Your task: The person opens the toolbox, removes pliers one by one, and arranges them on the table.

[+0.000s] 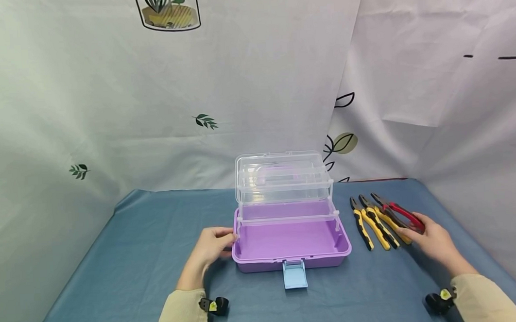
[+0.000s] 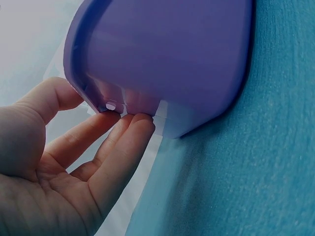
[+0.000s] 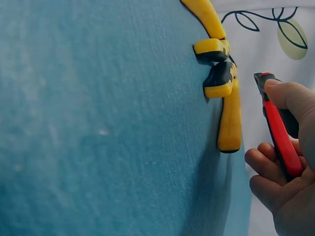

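A purple toolbox [image 1: 288, 239] with its clear lid [image 1: 282, 176] raised stands on the blue cloth. My left hand [image 1: 214, 243] holds its left end; in the left wrist view, the thumb of the left hand [image 2: 74, 157] touches the rim and the fingertips lie against the side wall. At the right, my right hand [image 1: 435, 241] grips red-and-black pliers [image 1: 403, 213] by the handles. The right wrist view shows the thumb of the right hand [image 3: 295, 196] on the red handle [image 3: 281, 137]. Several yellow-and-black pliers [image 1: 379, 227] lie side by side, left of the right hand.
A light blue latch [image 1: 295, 276] hangs down at the toolbox's front. Clear trays [image 1: 287, 220] are lifted with the lid. Blue cloth [image 1: 149, 264] covers the table, and a pale printed curtain [image 1: 161, 151] hangs behind and along the sides.
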The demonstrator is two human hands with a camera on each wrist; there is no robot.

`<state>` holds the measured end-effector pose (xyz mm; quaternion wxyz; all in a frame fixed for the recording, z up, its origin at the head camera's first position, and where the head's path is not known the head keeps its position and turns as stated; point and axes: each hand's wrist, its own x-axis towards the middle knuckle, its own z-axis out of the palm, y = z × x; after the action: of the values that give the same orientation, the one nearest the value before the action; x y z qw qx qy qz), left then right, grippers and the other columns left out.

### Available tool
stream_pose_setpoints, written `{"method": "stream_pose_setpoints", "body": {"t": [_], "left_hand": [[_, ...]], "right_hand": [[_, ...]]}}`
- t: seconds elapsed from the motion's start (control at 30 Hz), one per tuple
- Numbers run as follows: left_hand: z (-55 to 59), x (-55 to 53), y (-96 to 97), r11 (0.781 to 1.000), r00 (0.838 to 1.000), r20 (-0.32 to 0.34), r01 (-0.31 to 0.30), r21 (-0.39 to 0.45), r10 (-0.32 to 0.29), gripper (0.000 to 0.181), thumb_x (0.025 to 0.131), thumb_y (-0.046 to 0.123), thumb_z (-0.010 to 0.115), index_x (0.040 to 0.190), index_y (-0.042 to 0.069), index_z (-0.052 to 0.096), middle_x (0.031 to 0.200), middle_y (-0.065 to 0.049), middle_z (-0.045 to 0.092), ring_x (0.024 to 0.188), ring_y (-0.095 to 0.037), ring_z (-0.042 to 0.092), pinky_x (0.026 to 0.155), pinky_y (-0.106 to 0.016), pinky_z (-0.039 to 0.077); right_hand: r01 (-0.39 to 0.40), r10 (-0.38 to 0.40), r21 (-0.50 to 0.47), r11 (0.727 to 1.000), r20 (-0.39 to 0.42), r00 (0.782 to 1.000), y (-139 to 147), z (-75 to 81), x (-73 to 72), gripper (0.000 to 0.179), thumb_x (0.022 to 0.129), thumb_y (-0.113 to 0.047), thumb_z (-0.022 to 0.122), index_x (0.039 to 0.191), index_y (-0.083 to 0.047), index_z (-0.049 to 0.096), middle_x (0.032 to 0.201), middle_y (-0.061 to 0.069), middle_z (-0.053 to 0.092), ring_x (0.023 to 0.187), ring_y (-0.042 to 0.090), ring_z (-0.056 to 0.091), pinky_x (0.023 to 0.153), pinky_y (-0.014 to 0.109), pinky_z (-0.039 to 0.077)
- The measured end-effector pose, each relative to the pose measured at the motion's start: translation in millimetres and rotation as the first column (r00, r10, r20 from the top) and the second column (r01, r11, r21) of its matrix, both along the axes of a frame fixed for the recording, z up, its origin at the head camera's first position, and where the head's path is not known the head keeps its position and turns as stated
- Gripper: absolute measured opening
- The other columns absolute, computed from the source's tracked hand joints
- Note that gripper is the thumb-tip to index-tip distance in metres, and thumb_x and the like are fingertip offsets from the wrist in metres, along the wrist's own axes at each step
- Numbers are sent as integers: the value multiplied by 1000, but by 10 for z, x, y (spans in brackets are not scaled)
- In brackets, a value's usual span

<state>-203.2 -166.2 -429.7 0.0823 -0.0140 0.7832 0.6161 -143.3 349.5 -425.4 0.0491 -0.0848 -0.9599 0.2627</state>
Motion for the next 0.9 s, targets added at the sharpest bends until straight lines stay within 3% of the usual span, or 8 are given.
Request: {"method": "stream_pose_setpoints", "body": {"t": [0.3,0.53,0.9], "left_hand": [[-30,-19,-4,1000,1000,8,-3,8,3,30,82,9,64,109,-4,68,99,-17,71,81,-20,69,66,-37,60],[-15,-5,-7,1000,1000,6,1,8,-1,30,82,8,64,109,-5,67,99,-17,70,81,-20,69,66,-37,60],[1,0,-7,1000,1000,9,3,1,-3,30,83,9,64,109,-4,67,100,-17,70,81,-20,68,66,-38,60]], "right_hand": [[-9,8,30,999,44,999,70,24,-62,86,89,-47,59,134,20,30,107,36,56,78,26,58,56,29,46],[-6,2,42,999,91,996,133,42,-109,88,88,-50,59,131,22,32,111,39,51,87,36,56,63,39,53],[-12,3,70,997,125,992,133,77,-174,88,87,-52,60,128,22,34,107,38,53,84,35,56,64,42,53]]}}
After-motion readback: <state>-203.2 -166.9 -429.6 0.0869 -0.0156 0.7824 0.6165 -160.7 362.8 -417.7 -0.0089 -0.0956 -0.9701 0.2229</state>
